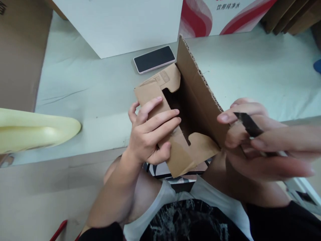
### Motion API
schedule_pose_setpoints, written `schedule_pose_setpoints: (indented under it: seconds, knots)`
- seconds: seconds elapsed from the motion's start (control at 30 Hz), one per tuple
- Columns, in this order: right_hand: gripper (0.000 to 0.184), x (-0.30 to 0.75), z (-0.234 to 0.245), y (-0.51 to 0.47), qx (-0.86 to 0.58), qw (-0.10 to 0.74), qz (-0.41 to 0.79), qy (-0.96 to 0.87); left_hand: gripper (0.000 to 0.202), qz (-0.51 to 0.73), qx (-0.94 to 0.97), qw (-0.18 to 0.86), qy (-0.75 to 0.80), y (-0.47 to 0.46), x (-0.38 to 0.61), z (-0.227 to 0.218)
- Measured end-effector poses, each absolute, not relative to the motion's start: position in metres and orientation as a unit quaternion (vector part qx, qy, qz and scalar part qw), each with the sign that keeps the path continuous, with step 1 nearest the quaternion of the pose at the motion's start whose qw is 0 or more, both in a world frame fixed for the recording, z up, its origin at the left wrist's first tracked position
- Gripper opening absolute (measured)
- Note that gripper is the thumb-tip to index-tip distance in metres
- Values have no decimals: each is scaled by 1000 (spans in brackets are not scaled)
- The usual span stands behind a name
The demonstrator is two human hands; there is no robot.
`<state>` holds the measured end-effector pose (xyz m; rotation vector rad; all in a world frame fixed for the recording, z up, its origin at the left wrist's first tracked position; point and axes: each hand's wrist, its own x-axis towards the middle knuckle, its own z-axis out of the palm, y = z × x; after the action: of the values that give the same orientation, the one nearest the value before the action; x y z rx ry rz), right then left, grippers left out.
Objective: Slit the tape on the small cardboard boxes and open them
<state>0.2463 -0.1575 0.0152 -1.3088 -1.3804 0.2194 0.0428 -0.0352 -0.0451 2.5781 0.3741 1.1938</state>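
Observation:
A brown cardboard box (198, 77) stands in front of me with its top flaps up and its dark inside showing. My left hand (150, 134) lies over the near-left flap, fingers bent across its edge, and grips the box there. To the right, beside the raised tall flap, is my right hand (260, 140), partly blurred. Its fingers are closed on a small dark strip (248, 124) with a jagged end; its exact kind is unclear. Notched side flaps fold in at both ends of the opening.
Beyond the box a phone (154, 59) lies on the pale table (100, 103). Behind it stand a large white carton (125, 23) and a red-patterned carton (220, 20). A pale yellow rounded object (40, 130) juts in from the left. Folded cardboard (288, 15) leans at back right.

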Motion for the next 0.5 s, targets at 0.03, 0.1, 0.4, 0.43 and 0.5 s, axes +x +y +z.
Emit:
schedule_pose_setpoints:
  seconds: [0.03,0.1,0.4,0.43,0.5]
  knots:
    - [64,247,14,-157,-504,620,58,-598,48,411,892,139,130,-36,42,-43]
    - [55,247,12,-156,-435,654,27,-618,49,408,893,141,129,-37,39,-40]
    - [58,247,13,-158,-431,633,70,-639,47,376,898,196,116,-29,28,-43]
    - [56,247,13,-158,-437,629,72,-639,47,377,898,198,114,-29,28,-43]
    - [54,247,14,-159,-441,621,77,-643,45,381,899,187,111,-29,28,-44]
